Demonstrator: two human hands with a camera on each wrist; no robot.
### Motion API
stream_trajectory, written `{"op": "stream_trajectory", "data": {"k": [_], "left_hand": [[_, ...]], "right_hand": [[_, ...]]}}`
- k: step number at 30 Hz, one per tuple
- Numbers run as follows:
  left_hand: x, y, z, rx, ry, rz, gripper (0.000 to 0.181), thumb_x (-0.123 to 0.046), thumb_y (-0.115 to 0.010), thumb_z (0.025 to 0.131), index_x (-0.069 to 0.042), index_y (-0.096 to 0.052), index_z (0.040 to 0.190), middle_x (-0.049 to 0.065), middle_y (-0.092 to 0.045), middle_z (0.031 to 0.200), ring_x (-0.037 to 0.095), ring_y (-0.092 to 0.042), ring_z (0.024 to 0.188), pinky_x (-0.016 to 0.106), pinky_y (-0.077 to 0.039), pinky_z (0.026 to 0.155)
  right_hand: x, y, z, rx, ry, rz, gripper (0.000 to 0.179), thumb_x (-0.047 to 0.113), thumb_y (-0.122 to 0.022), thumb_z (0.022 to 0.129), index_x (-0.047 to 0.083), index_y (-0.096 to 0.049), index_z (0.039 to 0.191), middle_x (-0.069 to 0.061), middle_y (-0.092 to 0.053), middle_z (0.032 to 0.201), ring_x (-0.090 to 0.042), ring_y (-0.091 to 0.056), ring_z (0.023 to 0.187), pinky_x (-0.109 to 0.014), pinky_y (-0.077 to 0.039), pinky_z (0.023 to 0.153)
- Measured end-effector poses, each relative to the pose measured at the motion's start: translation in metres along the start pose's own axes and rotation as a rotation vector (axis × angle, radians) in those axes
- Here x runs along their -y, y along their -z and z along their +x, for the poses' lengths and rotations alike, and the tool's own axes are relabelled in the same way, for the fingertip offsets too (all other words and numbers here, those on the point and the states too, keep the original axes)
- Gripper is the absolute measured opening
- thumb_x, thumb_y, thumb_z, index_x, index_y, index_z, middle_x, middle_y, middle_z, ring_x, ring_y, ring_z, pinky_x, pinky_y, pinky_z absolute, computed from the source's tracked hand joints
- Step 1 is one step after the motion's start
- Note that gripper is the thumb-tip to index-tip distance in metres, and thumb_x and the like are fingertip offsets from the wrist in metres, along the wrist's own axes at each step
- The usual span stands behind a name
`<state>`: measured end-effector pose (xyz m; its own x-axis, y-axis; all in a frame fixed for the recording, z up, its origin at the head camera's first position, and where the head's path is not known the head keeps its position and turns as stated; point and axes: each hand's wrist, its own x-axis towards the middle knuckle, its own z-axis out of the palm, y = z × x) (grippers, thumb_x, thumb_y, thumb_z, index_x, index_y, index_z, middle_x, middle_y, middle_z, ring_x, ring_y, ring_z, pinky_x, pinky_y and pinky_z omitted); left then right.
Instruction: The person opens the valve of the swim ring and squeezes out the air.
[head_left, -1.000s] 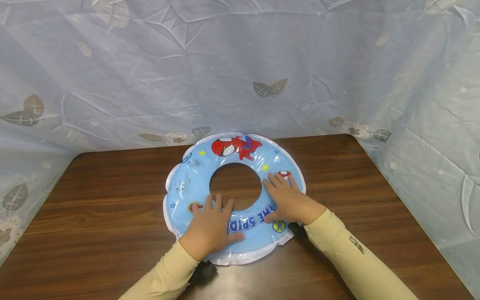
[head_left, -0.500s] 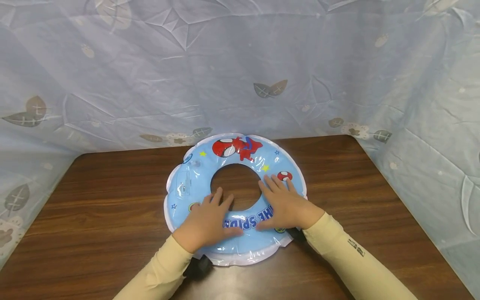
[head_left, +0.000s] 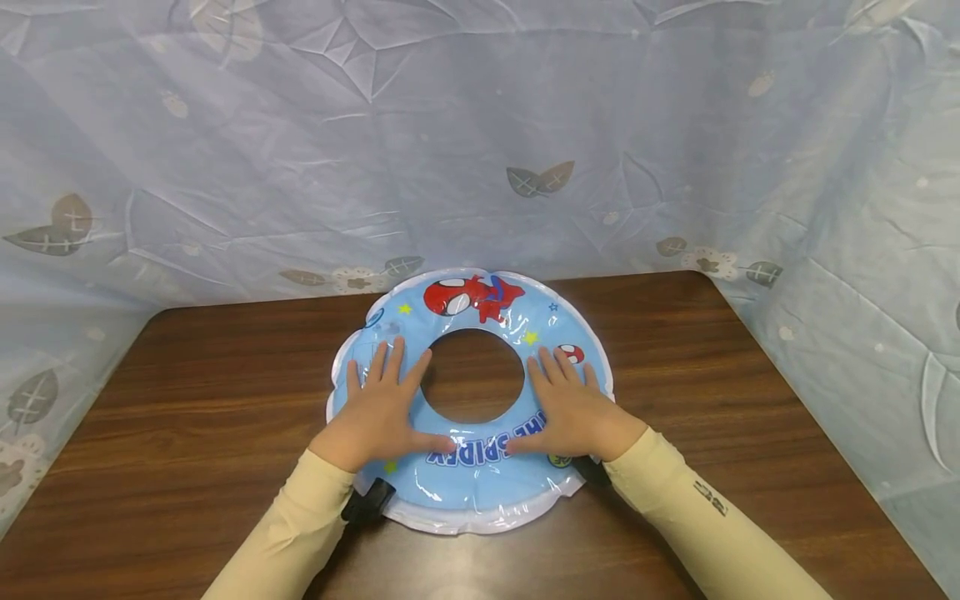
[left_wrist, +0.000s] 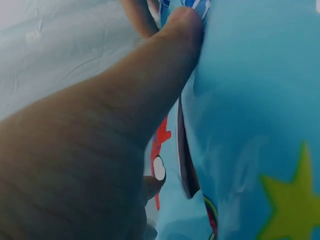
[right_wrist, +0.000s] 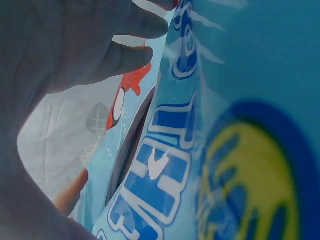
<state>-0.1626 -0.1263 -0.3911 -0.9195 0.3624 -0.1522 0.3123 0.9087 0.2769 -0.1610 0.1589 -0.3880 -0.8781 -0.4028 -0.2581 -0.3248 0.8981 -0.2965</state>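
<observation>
A light-blue inflatable swim ring [head_left: 450, 483] with a red cartoon figure and blue lettering lies flat on the table. On its left side rests my left hand [head_left: 378, 417], fingers spread and thumb toward the lettering. My right hand [head_left: 573, 412] rests on the right side, its fingers also spread, just below a small red-and-white face print. In the left wrist view the thumb [left_wrist: 175, 45] touches the ring's blue surface [left_wrist: 260, 100]. Close in the right wrist view are the ring's lettering [right_wrist: 155, 175] and a yellow emblem [right_wrist: 250, 180].
The brown wood-grain table [head_left: 187, 417] extends to both sides of the ring. A pale blue-grey cloth [head_left: 450, 142] with leaf prints hangs behind it and along its sides. Black wrist devices [head_left: 367, 502] sit under the cream sleeves [head_left: 288, 525].
My left hand has shifted left and outward on the ring, uncovering more of the lettering. My right hand has moved only slightly. The ring stays almost in place.
</observation>
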Motion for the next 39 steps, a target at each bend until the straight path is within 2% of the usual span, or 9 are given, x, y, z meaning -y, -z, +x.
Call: {"op": "stream_trajectory", "data": {"k": [9, 20, 39], "left_hand": [[0.001, -0.005, 0.002, 0.034, 0.042, 0.005, 0.125, -0.080, -0.075, 0.070, -0.012, -0.030, 0.164, 0.028, -0.008, 0.170, 0.054, -0.003, 0.155, 0.081, 0.003, 0.113], [0.004, -0.011, 0.005, 0.049, 0.047, 0.015, 0.125, -0.084, -0.072, 0.069, -0.013, -0.031, 0.164, 0.027, -0.010, 0.170, 0.053, -0.004, 0.155, 0.083, 0.000, 0.112], [0.003, -0.013, 0.007, 0.091, 0.058, 0.051, 0.122, -0.084, -0.070, 0.071, -0.013, -0.032, 0.163, 0.028, -0.009, 0.170, 0.053, -0.005, 0.155, 0.082, -0.004, 0.113]], "right_hand": [[0.000, 0.001, 0.001, 0.016, -0.020, 0.003, 0.122, 0.068, -0.076, 0.077, -0.001, -0.023, 0.163, -0.024, -0.014, 0.171, -0.048, -0.007, 0.157, -0.075, -0.008, 0.118], [-0.002, -0.002, 0.001, 0.027, -0.022, 0.006, 0.120, 0.068, -0.074, 0.078, -0.001, -0.023, 0.163, -0.025, -0.015, 0.170, -0.051, -0.009, 0.156, -0.076, -0.009, 0.117], [-0.005, -0.004, 0.004, 0.042, -0.015, -0.021, 0.117, 0.072, -0.071, 0.080, 0.001, -0.027, 0.162, -0.024, -0.018, 0.170, -0.049, -0.011, 0.156, -0.075, -0.012, 0.118]]}}
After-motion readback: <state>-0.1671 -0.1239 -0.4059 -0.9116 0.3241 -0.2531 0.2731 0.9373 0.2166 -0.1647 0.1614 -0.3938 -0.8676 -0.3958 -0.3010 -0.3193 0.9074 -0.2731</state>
